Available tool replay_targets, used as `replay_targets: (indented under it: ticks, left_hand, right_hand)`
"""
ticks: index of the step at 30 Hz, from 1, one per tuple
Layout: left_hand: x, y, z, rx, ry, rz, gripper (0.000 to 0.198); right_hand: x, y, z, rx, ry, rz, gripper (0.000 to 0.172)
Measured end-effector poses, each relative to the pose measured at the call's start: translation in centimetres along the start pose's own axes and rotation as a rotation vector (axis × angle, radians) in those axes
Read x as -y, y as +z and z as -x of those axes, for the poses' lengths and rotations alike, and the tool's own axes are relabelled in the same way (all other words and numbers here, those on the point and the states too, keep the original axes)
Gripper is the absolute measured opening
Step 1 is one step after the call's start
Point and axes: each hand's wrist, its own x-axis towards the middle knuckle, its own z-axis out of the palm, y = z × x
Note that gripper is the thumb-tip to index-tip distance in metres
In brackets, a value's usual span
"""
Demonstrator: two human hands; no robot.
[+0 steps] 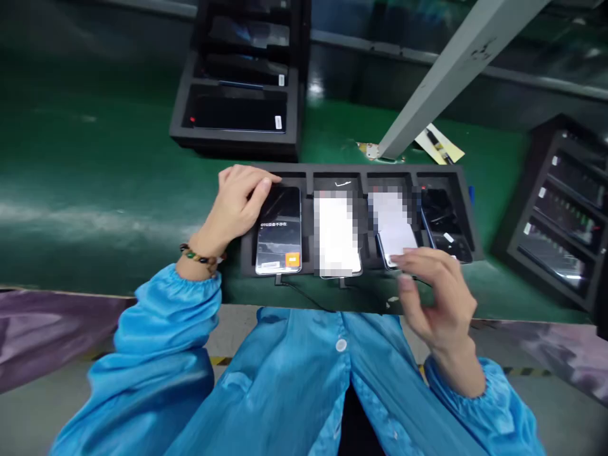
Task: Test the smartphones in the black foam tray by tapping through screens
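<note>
A black foam tray (311, 170) with compartments lies in front of me, holding several smartphones. My left hand (242, 199) rests at its left end, fingers loosely stretched over the rim beside the upper part of the leftmost phone (279, 237). That phone shows a dark screen with white text and an orange button. Next to it, a phone (338, 244) has a bright white, partly pixelated screen. My right hand (437, 294) is over the lower end of the third phone (396, 237), fingertips at its lit screen, thumb apart. The rightmost phone (444, 218) is dark.
Black cables with a plug (279, 280) run from the phones' lower ends near the table edge. Behind stands a stacked black tray (237, 140) of phones; another tray (515, 244) is at right. A grey post (441, 76) rises behind, beside a pen (439, 147) on yellow paper.
</note>
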Motion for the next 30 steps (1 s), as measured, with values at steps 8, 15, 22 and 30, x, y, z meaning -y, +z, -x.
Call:
replay_targets:
  ticks: [8, 15, 22, 30]
  left_hand:
    - [-5.5, -1.7, 3.7, 0.008, 0.153, -0.075, 0.024]
    - [-11.3, 0.3, 5.8, 0.270, 0.438, -0.012, 0.040]
    - [-11.9, 0.2, 6.8, 0.221, 0.390, -0.024, 0.052]
    - [-13.3, 2.0, 6.6, 0.317, 0.449, 0.015, 0.046]
  right_hand:
    - [-5.6, -1.5, 5.5, 0.009, 0.236, 0.133, 0.031]
    - [-5.5, -1.0, 4.8, -0.026, 0.173, 0.039, 0.028]
    - [-5.2, -0.7, 4.2, 0.005, 0.153, -0.016, 0.028]
    - [-5.1, -0.7, 3.3, 0.020, 0.157, -0.051, 0.029]
